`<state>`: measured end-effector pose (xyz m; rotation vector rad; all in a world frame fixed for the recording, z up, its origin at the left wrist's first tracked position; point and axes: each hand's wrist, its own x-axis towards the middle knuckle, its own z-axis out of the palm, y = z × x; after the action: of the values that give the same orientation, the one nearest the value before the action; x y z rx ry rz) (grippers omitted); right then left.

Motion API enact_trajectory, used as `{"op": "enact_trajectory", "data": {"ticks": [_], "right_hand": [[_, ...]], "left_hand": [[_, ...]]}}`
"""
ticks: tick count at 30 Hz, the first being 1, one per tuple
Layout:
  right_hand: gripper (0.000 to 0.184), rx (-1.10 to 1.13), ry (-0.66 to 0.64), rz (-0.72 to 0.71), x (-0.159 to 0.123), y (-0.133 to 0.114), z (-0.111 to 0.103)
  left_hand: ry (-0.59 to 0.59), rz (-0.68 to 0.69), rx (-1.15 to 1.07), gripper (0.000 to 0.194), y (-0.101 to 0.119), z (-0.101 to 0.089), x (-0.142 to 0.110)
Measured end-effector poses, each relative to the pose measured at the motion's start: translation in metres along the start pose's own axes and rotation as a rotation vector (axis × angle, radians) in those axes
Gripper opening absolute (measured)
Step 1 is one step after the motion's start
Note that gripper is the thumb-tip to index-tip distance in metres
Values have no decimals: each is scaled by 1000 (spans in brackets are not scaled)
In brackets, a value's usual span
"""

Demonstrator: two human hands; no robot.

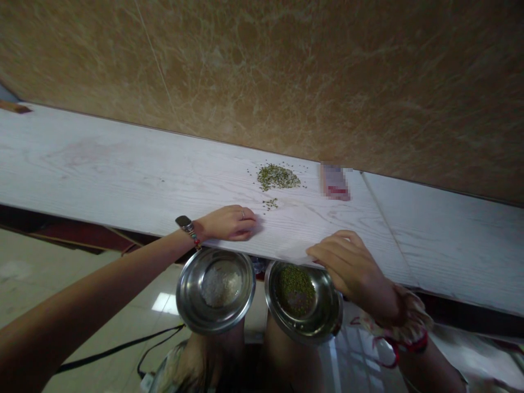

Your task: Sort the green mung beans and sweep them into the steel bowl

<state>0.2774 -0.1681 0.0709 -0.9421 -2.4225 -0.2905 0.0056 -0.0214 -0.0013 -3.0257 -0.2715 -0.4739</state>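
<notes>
My left hand [230, 222] rests on the white wooden table [123, 169] near its front edge, fingers curled together, just left of a tiny cluster of green beans [270, 203]. A larger pile of green beans [278, 177] lies farther back. My right hand [351, 262] hangs over the table edge with its fingers bent down above a steel bowl of green beans [303, 300]. A second steel bowl [215, 289] holding white grains sits to its left. Both bowls rest on my knees under the table edge.
A small pink-and-white packet [334, 181], blurred, lies right of the bean pile. A brown marbled wall [286, 71] runs behind the table. A seam [380, 218] splits the tabletop at the right. Tiled floor [82, 284] and a black strap [118, 346] show below.
</notes>
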Motion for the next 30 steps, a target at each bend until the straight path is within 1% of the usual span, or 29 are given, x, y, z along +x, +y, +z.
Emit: {"op": "enact_trajectory", "data": {"ticks": [4, 7, 9, 11, 13, 16, 18, 19, 21, 24, 27, 30], "right_hand": [[22, 28, -41, 32, -1, -10, -12], [21, 36, -37, 50, -4, -11, -14], [19, 12, -28, 62, -6, -8, -13], [18, -34, -8, 82, -5, 0, -8], [18, -93, 43, 96, -1, 10, -1], [16, -187, 126, 92, 9, 27, 12], [16, -247, 149, 89, 16, 37, 23], [17, -269, 152, 86, 19, 42, 28], [17, -290, 162, 77, 24, 48, 37], [19, -293, 177, 65, 29, 53, 48], [22, -264, 170, 51, 31, 52, 51], [21, -223, 167, 8, 30, 46, 50]], "left_hand": [[-17, -31, -7, 20, 0, 1, 0], [-50, -127, -16, 22, 1, 0, 0], [-67, -202, -24, 24, 2, -1, 1], [-75, -263, -35, 24, 1, 0, 1], [-66, -333, -44, 24, 0, 1, 1], [-12, -510, -40, 27, -2, 5, -1], [32, -637, -28, 31, -4, 7, -1], [40, -670, -25, 32, -4, 8, -2], [44, -703, -27, 34, -5, 9, -1], [35, -713, -40, 33, -4, 9, -1], [22, -726, -54, 33, -4, 9, 0], [20, -731, -55, 32, -4, 9, -1]]}}
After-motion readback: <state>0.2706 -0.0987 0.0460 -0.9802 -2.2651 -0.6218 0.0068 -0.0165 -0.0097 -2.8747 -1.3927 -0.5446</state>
